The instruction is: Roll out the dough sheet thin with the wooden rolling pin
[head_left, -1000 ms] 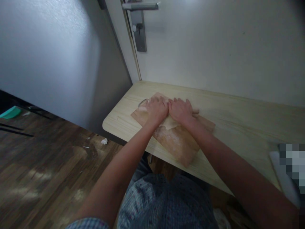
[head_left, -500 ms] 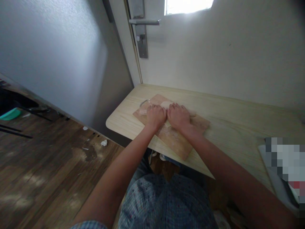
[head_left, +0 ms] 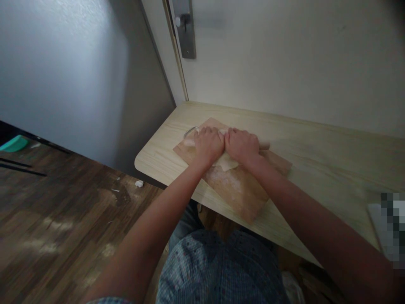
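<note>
A wooden rolling pin (head_left: 264, 145) lies across a sheet of pale dough (head_left: 226, 162), its two ends showing past my hands. My left hand (head_left: 209, 143) is closed over the pin's left part, and my right hand (head_left: 242, 144) is closed over its right part, the two hands nearly touching at the middle. Under the dough is a wooden cutting board (head_left: 240, 194) dusted with flour, set at a slant on the table. A curved metal handle (head_left: 190, 131) shows at the board's far left corner. The far part of the dough is hidden by my hands.
The pale wooden table (head_left: 322, 169) stands against a white door (head_left: 284, 63) with a metal lock plate (head_left: 186, 38). A grey panel (head_left: 79, 84) rises at the left. A white item (head_left: 378, 223), partly pixelated, lies at the right. Scraps (head_left: 139, 183) litter the floor.
My hands and the rolling pin have moved away from me relative to the board, baring more of the dough's near edge. The camera has tilted down.
</note>
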The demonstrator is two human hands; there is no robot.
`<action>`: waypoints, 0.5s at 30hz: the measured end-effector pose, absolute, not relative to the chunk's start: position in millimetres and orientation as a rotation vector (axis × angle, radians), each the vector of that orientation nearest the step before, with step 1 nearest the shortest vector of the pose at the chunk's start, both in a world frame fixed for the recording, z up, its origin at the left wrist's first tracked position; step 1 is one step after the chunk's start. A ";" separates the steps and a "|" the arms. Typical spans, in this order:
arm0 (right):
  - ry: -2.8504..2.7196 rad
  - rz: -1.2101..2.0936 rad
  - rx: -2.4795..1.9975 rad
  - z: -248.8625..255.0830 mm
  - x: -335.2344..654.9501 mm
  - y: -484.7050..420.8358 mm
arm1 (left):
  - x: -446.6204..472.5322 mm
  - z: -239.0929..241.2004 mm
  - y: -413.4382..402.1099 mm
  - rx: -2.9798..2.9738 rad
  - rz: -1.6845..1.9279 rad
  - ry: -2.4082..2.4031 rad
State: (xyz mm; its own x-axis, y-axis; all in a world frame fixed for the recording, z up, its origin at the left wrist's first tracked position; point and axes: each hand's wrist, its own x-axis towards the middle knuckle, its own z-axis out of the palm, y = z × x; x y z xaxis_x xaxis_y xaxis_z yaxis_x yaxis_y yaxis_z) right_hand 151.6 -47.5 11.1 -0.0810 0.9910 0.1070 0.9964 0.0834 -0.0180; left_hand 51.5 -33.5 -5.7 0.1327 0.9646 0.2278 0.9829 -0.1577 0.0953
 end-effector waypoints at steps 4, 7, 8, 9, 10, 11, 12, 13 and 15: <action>-2.255 0.022 -2.101 13.2 153.3 -32.9 | 53.9 7.1 -23.2 -2.348 -0.230 -2.142; -2.248 0.119 -2.130 12.9 155.2 -20.5 | 54.1 13.3 -12.3 -2.387 -0.142 -2.225; -2.247 0.157 -2.139 13.0 155.7 -16.6 | 53.9 14.1 -8.4 -2.398 -0.121 -2.239; -2.250 0.199 -2.148 13.3 156.0 -13.2 | 53.7 14.3 -4.5 -2.403 -0.103 -2.254; -2.248 0.238 -2.161 13.8 156.1 -10.4 | 53.6 14.0 -1.0 -2.401 -0.090 -2.269; -2.244 0.271 -2.173 14.5 156.0 -8.2 | 53.5 13.5 2.0 -2.393 -0.079 -2.287; -2.235 0.290 -2.184 15.2 156.0 -6.6 | 53.5 12.8 4.5 -2.389 -0.074 -2.295; -2.223 0.291 -2.193 15.8 155.9 -5.7 | 53.7 12.0 6.2 -2.388 -0.076 -2.290; -2.240 0.246 -2.166 16.3 155.9 -5.3 | 54.2 10.4 7.7 -2.379 -0.106 -2.268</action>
State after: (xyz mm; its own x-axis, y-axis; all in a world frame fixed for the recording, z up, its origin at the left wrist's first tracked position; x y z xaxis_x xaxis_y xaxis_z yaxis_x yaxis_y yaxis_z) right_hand 155.9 -5.3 16.3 -0.0394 0.9945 -0.0972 0.9919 0.0272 -0.1242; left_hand 54.2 7.7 10.4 0.0519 0.9971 -0.0549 0.9876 -0.0431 0.1508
